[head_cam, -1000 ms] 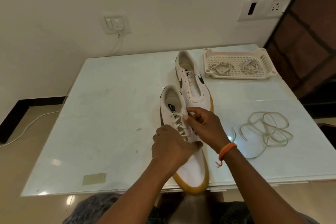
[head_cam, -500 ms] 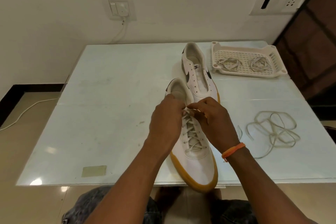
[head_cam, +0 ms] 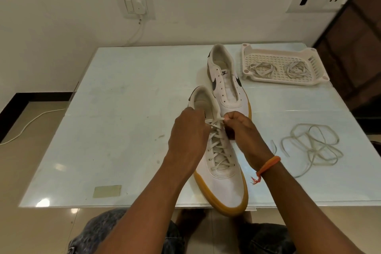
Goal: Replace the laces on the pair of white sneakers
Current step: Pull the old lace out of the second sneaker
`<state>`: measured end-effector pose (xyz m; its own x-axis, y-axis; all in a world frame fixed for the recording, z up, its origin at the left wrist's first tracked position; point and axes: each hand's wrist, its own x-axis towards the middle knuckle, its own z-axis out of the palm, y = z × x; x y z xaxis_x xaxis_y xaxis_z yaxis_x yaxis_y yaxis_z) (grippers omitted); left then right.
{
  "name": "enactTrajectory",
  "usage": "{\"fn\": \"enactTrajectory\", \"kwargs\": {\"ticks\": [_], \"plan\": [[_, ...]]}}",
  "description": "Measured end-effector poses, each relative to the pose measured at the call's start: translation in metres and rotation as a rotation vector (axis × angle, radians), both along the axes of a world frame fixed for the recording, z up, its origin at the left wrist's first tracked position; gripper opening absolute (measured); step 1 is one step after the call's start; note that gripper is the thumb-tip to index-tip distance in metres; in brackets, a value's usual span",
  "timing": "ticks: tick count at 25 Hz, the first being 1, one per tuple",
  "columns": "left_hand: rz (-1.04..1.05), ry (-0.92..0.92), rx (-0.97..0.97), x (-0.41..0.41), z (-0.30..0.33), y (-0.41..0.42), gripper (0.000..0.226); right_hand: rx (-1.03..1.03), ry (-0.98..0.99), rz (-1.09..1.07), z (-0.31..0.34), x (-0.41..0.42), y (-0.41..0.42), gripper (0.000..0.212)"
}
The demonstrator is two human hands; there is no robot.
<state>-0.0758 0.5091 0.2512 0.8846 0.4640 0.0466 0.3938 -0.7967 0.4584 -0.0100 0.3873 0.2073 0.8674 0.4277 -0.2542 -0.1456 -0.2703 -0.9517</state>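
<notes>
Mid-task at a pale glass-topped table: near white gum-soled sneaker laced almost to the collar, left hand and right hand each pinching an end of its cream lace at the top eyelets. Far white sneaker, touching it, bare of lace, likely next. Loose tangled cream lace lying right; two coiled laces in the white slotted plastic tray, far right.

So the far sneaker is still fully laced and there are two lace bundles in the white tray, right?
Not quite. The head view shows the far sneaker with bare eyelets, no lace. The near sneaker is the laced one. Two lace bundles do lie in the white tray.
</notes>
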Motion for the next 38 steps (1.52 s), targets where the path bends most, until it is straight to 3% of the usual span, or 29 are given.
{"fn": "enactTrajectory", "kwargs": {"ticks": [3, 5, 7, 10, 13, 15, 17, 19, 21, 24, 26, 28, 30, 32, 35, 38], "plan": [[0.044, 0.021, -0.044, -0.001, -0.003, 0.003, 0.012, -0.235, -0.46, 0.164, -0.005, -0.003, -0.001, 0.019], [0.076, 0.081, -0.192, 0.004, 0.0, 0.009, 0.018, -0.28, -0.589, 0.218, -0.009, 0.001, -0.004, 0.022], [0.118, 0.12, -0.455, 0.009, 0.009, 0.015, 0.018, -0.32, -0.615, 0.244, -0.012, 0.005, -0.01, 0.025], [0.294, -0.002, -0.964, 0.006, 0.027, 0.02, 0.011, -0.362, -0.616, 0.265, -0.008, 0.006, -0.012, 0.032], [0.394, -0.176, -1.302, 0.001, 0.029, 0.031, 0.019, -0.344, -0.633, 0.246, -0.004, 0.005, -0.011, 0.022], [0.572, -0.319, -1.419, -0.001, 0.03, 0.045, 0.019, -0.305, -0.614, 0.236, -0.002, 0.003, -0.011, 0.021], [0.735, -0.469, -1.374, -0.003, 0.031, 0.06, 0.01, -0.298, -0.614, 0.239, 0.0, 0.003, -0.012, 0.022], [0.785, -0.469, -1.252, -0.004, 0.032, 0.068, 0.014, -0.286, -0.596, 0.253, 0.002, 0.005, -0.014, 0.017], [0.744, -0.328, -1.158, -0.003, 0.029, 0.068, 0.027, -0.215, -0.444, 0.245, 0.005, 0.008, -0.017, 0.011], [0.637, -0.021, -0.964, 0.005, 0.014, 0.056, 0.064, 0.125, 0.0, 0.092, 0.013, 0.013, -0.021, 0.014], [0.513, 0.16, -0.708, 0.006, 0.008, 0.044, 0.081, 0.288, 0.134, -0.047, 0.021, 0.018, -0.026, 0.019], [0.291, 0.199, -0.331, 0.006, 0.006, 0.034, 0.069, 0.394, 0.215, -0.159, 0.027, 0.023, -0.031, 0.029], [-0.02, 0.109, -0.085, 0.003, 0.007, 0.028, 0.049, 0.463, 0.302, -0.244, 0.029, 0.029, -0.04, 0.038], [-0.211, 0.102, -0.002, 0.0, 0.007, 0.022, 0.041, 0.444, 0.33, -0.312, 0.032, 0.035, -0.051, 0.042], [-0.268, 0.122, 0.064, -0.003, 0.004, 0.02, 0.032, 0.32, 0.339, -0.452, 0.037, 0.044, -0.065, 0.042], [-0.276, 0.095, 0.078, -0.003, 0.001, 0.021, 0.029, -0.04, 0.228, -0.533, 0.038, 0.048, -0.079, 0.034]]}}
